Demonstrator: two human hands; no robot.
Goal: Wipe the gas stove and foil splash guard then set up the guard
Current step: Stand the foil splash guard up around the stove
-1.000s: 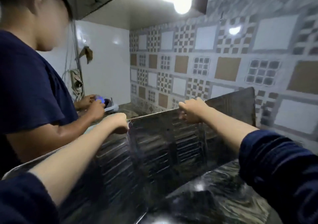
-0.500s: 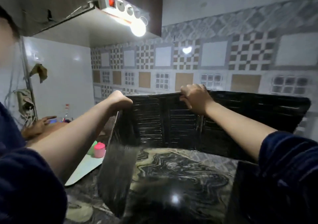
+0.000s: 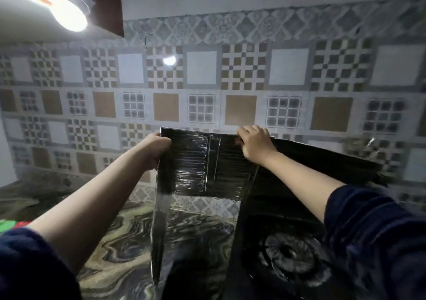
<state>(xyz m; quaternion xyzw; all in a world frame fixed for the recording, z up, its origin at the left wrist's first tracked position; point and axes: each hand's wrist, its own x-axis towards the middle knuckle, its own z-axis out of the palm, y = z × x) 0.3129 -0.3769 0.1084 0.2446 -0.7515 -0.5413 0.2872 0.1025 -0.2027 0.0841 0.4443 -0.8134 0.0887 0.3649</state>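
Note:
The foil splash guard (image 3: 198,166) is a dark, shiny, ribbed folding panel held up in front of the patterned tile wall. Its left wing folds toward me and hangs down over the counter. Its right part stretches off to the right, above the stove. My left hand (image 3: 154,149) grips the fold at the guard's upper left corner. My right hand (image 3: 255,144) grips its top edge near the middle. The black gas stove (image 3: 288,256) sits at lower right with one round burner visible, partly hidden by my right sleeve.
A marbled dark countertop (image 3: 119,249) lies below the guard. The tile wall (image 3: 207,92) stands close behind it. A bright bulb (image 3: 69,18) hangs under a cabinet at upper left. Something red and green (image 3: 11,226) shows at the left edge.
The view has swung right and the other person is out of sight. The guard has moved right with both hands, now over the stove, whose burner has come into view.

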